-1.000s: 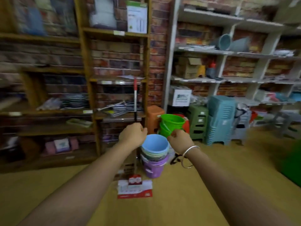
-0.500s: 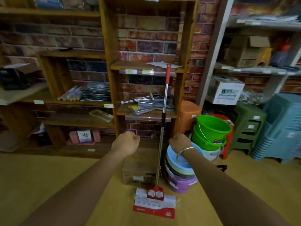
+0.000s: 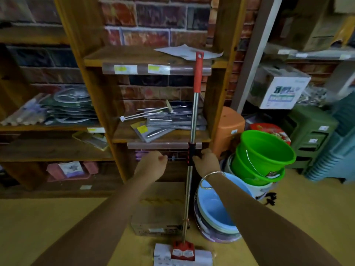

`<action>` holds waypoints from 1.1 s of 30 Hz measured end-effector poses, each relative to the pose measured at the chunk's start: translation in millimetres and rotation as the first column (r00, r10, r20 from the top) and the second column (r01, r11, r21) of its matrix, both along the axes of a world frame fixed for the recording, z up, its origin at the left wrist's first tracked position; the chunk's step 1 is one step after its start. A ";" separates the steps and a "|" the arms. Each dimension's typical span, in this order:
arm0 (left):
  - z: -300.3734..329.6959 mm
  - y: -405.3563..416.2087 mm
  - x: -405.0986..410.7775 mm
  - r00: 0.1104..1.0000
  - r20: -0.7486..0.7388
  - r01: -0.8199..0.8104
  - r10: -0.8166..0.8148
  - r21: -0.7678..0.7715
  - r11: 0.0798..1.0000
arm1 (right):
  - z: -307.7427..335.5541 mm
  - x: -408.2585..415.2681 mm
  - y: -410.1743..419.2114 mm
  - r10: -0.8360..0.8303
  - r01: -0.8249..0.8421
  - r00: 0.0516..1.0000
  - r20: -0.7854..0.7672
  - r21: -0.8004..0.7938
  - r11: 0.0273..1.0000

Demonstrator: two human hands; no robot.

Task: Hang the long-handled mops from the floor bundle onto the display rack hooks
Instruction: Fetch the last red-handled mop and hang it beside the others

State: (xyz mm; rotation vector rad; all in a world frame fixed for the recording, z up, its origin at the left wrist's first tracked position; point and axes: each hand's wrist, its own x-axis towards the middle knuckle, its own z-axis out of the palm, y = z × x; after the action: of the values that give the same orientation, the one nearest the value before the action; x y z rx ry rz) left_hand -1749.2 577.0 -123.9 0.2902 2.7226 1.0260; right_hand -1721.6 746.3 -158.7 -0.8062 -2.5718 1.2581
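You've stepped in closer since half a second ago: your right hand [image 3: 206,161] now touches the black grip of the mop [image 3: 192,131], fingers curling round it. The mop stands upright, head on the floor, against the wooden shelf [image 3: 161,138]. Your left hand [image 3: 151,163] hovers fisted, holding nothing.

Open yellow floor [image 3: 48,217] spreads wide at eight o'clock, and there's more bare floor at four o'clock. Dead centre, the upright steel mop pole with its red grip [image 3: 192,150] splits the lane, leaning against the wooden shelf unit [image 3: 165,139]. At six o'clock a brown cardboard box [image 3: 155,214] blocks the low route, and at three o'clock stacked green plastic buckets [image 3: 267,150] and a stack of pale blue basins [image 3: 217,208] crowd right up beside the pole.
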 end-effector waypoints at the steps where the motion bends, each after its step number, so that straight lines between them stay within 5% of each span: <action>1: -10.7 4.6 -18.0 1.000 0.023 -0.011 0.011 0.010 1.000 | -7.7 -20.2 4.6 -0.034 0.034 0.999 -0.012 -0.018 0.999; 5: -43.8 21.0 -85.2 0.997 0.078 -0.031 0.030 0.021 0.999 | -28.3 -93.6 23.1 -0.121 0.115 0.992 -0.041 -0.123 0.986; 8: -55.2 35.9 -132.3 0.994 0.091 -0.056 0.053 0.025 0.998 | -32.6 -142.8 38.2 -0.172 0.168 0.981 -0.084 -0.056 0.984; 15: -81.9 57.3 -172.5 0.985 0.162 -0.068 0.058 0.062 0.996 | -36.4 -212.3 51.5 -0.123 0.090 0.966 -0.227 -0.152 0.984; 28: -82.5 56.1 -170.2 0.971 0.240 -0.031 0.014 0.068 0.997 | -46.1 -151.0 36.0 0.084 -0.038 0.962 -0.260 0.177 0.983; 33: -54.8 69.6 -151.3 0.987 0.145 0.063 -0.072 0.066 0.996 | -26.7 -104.7 25.5 0.105 -0.038 0.962 -0.254 0.254 0.967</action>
State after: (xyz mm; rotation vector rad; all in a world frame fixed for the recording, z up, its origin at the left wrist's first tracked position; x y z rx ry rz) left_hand -1900.4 646.6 -178.7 0.3016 2.5358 1.0692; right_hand -1826.3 771.8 -185.4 -0.4636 -2.4882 0.9605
